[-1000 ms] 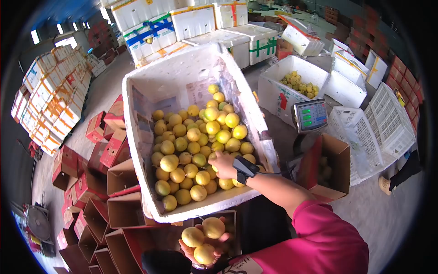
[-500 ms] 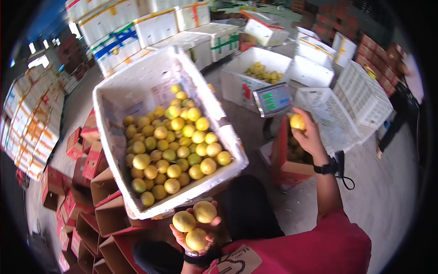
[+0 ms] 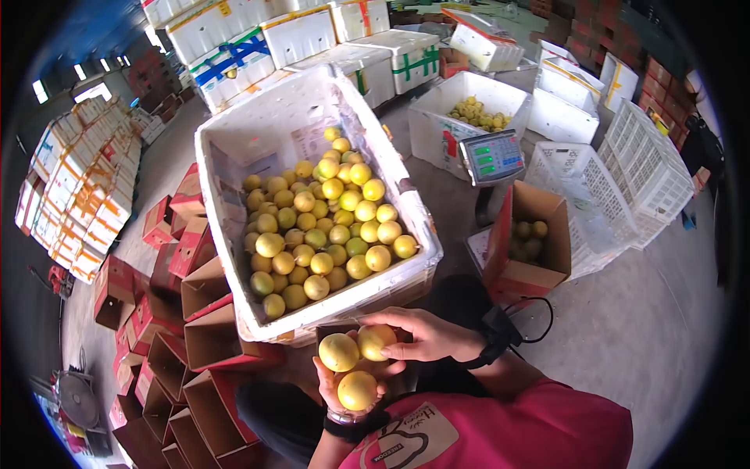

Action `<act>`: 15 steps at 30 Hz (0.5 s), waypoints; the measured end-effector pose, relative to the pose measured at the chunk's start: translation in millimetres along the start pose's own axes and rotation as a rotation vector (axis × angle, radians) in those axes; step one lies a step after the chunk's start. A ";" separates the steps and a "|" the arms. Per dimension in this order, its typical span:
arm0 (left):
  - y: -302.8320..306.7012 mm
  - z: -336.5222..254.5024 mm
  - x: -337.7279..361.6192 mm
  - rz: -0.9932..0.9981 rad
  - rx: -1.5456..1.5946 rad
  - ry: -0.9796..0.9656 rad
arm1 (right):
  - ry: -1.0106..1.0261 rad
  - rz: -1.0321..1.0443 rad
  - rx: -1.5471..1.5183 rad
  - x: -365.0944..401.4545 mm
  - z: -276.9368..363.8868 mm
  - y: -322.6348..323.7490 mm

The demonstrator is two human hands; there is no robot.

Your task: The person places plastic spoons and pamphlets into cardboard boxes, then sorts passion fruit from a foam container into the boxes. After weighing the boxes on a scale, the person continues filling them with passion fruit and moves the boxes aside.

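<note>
My left hand (image 3: 331, 394) is cupped around three yellow passion fruits (image 3: 357, 390), palm up, just in front of the white foam box. My right hand (image 3: 426, 334) has its thumb and fingers around the upper right passion fruit (image 3: 376, 341), which still rests against the left hand. Beyond them the tilted foam box (image 3: 226, 227) holds many more yellow and greenish passion fruits (image 3: 320, 234). On the right, an open cardboard carton (image 3: 539, 205) with passion fruits inside stands by the digital scale (image 3: 492, 155).
Empty red-brown cartons (image 3: 223, 336) lie piled at the left. Behind the scale stands another foam box (image 3: 428, 121) of fruit. White plastic crates (image 3: 574, 187) are at the right. Taped foam boxes (image 3: 297, 39) are stacked at the back. A black strap hangs from my right wrist.
My right hand has come from the carton back to my left hand; the fruit it held is no longer in it there. It now grips a fruit at the left hand. The view has shifted.
</note>
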State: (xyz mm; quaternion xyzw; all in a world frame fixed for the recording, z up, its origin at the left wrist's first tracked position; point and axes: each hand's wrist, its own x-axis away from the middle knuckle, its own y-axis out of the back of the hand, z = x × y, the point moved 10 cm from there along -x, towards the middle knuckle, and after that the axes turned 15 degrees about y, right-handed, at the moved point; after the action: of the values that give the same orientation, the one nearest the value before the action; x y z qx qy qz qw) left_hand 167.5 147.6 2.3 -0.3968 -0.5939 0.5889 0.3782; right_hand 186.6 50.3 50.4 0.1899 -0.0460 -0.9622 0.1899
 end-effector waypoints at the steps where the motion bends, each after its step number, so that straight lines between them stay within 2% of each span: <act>1: -0.7 -1.0 3.1 0.006 -0.017 0.000 | 0.005 0.009 -0.009 0.3 -5.0 -3.8; 3: 5.0 -3.9 9.8 -0.027 -0.022 -0.016 | 0.087 -0.079 -0.285 1.9 -11.5 -5.2; 7: 10.6 -2.6 3.0 -0.096 -0.009 0.004 | 0.001 -0.307 -0.597 13.8 -24.6 6.0; 9: 34.0 -18.5 2.3 -0.396 -0.151 -0.142 | 0.008 -0.449 -0.515 23.7 -46.3 13.7; 10: 38.4 -19.5 -1.0 -0.523 -0.150 -0.151 | -0.061 -0.532 -0.607 28.4 -52.1 10.2; 11: 48.6 -23.7 -4.5 -0.492 -0.213 -0.154 | -0.128 -0.618 -0.698 32.6 -57.8 5.0; 13: 42.3 -26.7 -10.0 -0.621 -0.419 -0.264 | -0.123 -0.668 -0.646 39.3 -89.8 -8.2; 15: 25.2 -23.8 -17.2 -0.658 -0.721 -0.332 | -0.156 -0.802 -0.561 42.6 -88.6 -14.1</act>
State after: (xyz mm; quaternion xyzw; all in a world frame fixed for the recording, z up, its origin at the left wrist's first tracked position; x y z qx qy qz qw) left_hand 196.8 141.2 -22.1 -0.1955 -0.9046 0.2516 0.2831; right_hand 179.1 45.5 -48.5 0.0618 0.2772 -0.9461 -0.1557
